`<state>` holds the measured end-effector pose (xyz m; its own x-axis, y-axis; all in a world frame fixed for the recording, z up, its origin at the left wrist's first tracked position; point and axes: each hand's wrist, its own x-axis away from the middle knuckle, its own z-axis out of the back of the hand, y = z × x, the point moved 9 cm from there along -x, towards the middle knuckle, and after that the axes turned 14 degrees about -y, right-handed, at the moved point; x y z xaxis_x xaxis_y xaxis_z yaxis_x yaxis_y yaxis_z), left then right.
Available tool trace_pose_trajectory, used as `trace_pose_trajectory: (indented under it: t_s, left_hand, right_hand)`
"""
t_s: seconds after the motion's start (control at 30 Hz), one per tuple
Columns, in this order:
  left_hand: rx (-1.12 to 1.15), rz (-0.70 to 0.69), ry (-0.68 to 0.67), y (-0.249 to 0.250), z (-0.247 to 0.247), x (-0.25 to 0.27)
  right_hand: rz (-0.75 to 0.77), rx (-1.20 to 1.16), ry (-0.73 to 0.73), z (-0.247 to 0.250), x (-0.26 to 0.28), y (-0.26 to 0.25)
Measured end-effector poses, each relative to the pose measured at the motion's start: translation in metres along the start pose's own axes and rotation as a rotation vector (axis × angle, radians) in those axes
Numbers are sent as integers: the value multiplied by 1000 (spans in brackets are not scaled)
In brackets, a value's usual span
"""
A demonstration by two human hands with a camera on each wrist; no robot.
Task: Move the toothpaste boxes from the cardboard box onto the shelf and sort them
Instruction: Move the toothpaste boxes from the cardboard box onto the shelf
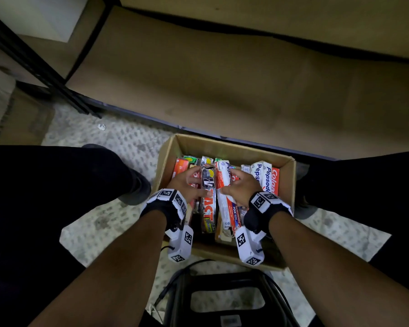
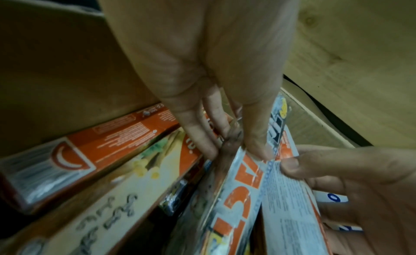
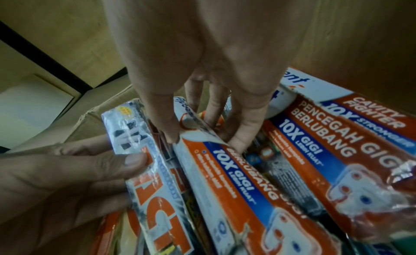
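An open cardboard box (image 1: 222,146) sits on the floor, packed with several toothpaste boxes lying side by side. My left hand (image 1: 187,182) pinches a silver box with orange letters (image 1: 209,208) near its far end, thumb on one side and fingers (image 2: 202,141) on the other side of the silver box (image 2: 241,187). My right hand (image 1: 241,187) grips the white and red Pepsodent box (image 1: 223,192) beside it. The right wrist view shows that hand's fingertips (image 3: 238,141) curled round the Pepsodent box (image 3: 236,178). The brown shelf board (image 1: 222,79) lies bare just beyond the cardboard box.
An orange box (image 1: 181,167) lies at the cardboard box's left, more Pepsodent and Colgate boxes (image 1: 268,178) at its right. My legs in dark trousers flank the box. A black stool (image 1: 222,291) stands close below. The shelf's black post (image 1: 45,74) rises at left.
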<state>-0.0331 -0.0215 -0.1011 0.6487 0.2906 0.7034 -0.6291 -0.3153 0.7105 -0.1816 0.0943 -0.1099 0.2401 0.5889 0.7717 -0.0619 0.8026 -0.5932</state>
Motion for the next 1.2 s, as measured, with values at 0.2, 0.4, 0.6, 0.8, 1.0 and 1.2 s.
trace_pose_trajectory:
  t_s: [0.2, 0.4, 0.6, 0.8, 1.0, 1.2]
  left_hand:
    - [30, -110, 37, 22, -2, 6]
    - [142, -146, 64, 39, -3, 12]
    - [182, -116, 173, 44, 2, 20]
    - [156, -122, 147, 74, 5, 38]
    - [83, -160, 153, 100, 4, 64]
    - [22, -243, 188, 122, -2, 96]
  right_hand:
    - [14, -42, 44, 10, 11, -11]
    - [51, -66, 42, 13, 21, -25]
    - [84, -93, 47, 12, 30, -36]
    - [126, -110, 84, 29, 50, -55]
    - [163, -87, 155, 50, 86, -78]
    - [241, -92, 223, 63, 127, -96]
